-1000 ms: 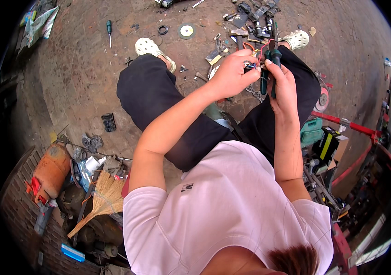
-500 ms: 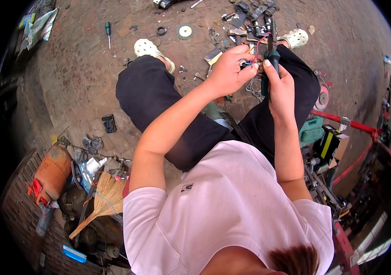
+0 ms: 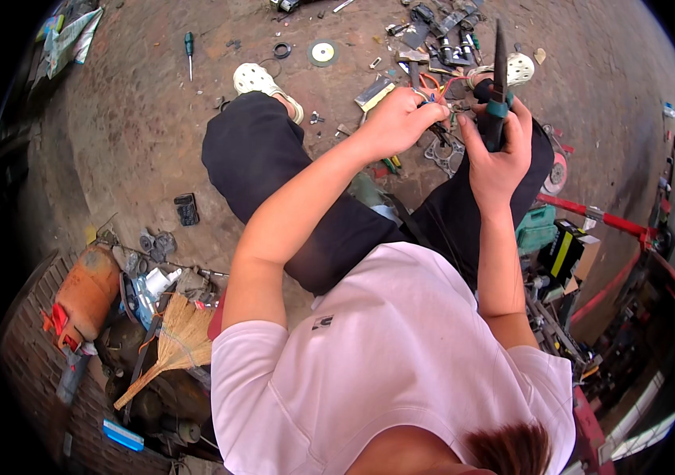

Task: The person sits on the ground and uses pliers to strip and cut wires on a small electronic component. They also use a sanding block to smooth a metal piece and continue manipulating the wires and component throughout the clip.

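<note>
Above my right knee, my left hand (image 3: 401,125) is closed, its thumb and fingers pinching thin red and blue wires (image 3: 448,87). The wires stick out past the fingertips, and what they join to is mostly hidden. A little to the right, my right hand (image 3: 502,165) is wrapped round long-nosed pliers (image 3: 500,67) with dark green and black handles. The long dark jaws point away from me, apart from the wires. My right thumb is close to the left fingertips; whether they touch I cannot tell.
A hammer (image 3: 413,65) and a heap of dark metal parts (image 3: 452,39) lie beyond my hands. A screwdriver (image 3: 189,54) and a cutting disc (image 3: 322,53) are on the floor. A straw broom (image 3: 175,340) and an orange tank (image 3: 88,286) stand left; a red bar (image 3: 598,212) runs right.
My right hand has shifted right and slightly nearer with the pliers, whose jaws have moved away from the wires. My left hand stays nearly in place, still pinching the wires.
</note>
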`<state>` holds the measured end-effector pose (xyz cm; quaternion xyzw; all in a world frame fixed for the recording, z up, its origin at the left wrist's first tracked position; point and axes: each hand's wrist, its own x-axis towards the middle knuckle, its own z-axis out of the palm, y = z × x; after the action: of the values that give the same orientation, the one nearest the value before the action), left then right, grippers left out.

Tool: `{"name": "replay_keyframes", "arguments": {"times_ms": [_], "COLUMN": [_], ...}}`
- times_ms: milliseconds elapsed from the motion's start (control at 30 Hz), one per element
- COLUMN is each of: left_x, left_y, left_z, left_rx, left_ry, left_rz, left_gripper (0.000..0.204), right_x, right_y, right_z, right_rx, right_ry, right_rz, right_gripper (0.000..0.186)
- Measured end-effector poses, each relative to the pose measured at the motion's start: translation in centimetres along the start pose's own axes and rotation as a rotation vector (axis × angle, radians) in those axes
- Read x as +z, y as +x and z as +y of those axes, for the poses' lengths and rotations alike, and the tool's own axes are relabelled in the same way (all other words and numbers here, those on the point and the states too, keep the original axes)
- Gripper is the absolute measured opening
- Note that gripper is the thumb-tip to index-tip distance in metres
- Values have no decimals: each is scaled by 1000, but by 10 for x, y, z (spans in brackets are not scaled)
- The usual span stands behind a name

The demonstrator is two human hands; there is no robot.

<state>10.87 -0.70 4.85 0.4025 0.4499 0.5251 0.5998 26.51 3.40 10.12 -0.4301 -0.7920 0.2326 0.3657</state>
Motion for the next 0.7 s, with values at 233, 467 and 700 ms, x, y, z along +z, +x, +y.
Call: {"name": "replay_keyframes", "arguments": {"times_ms": [233,467,700], "left_x": [-1,-4,3], "left_y": [1,3,1], "left_z": [-5,-6,3], "left_rx": [-26,79,237], "left_ry": [-74,71,271], "left_rz": [-58,-91,48], "left_gripper": [24,16,16], "right_x": [-1,-12,-13], "right_y": [5,14,16], "right_z": [7,8,11], "right_rx": [-80,-33,67], "right_ry": [-40,6,82], "right_rz": [-143,-215,-239], "right_gripper": [26,24,24]}}
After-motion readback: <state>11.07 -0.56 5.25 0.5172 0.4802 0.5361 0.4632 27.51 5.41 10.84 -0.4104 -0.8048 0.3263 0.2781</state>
